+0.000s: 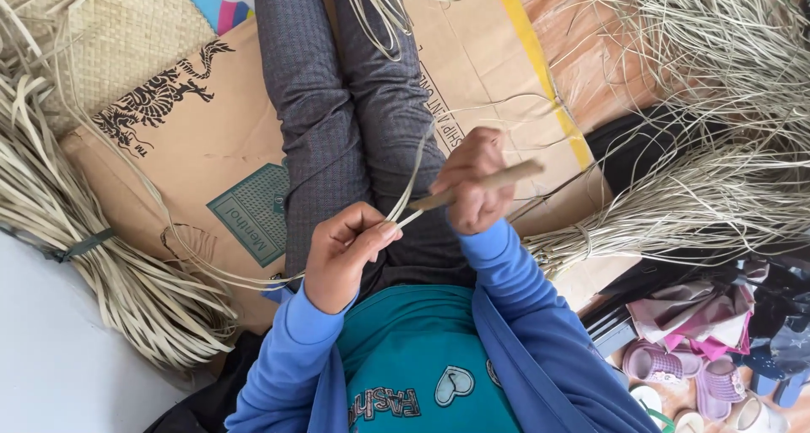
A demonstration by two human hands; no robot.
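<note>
Your left hand [346, 252] pinches a pale reed strip [411, 188] between thumb and fingers, while your right hand [474, 184] grips a wooden stick [494, 182] against it, above your lap and the flattened cardboard [194, 146].

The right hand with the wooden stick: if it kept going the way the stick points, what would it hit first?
Probably the flattened cardboard with its yellow tape strip, then the loose dried reed strips beyond. The right hand points its wooden stick up and rightward in the picture; depth is unclear.
</note>
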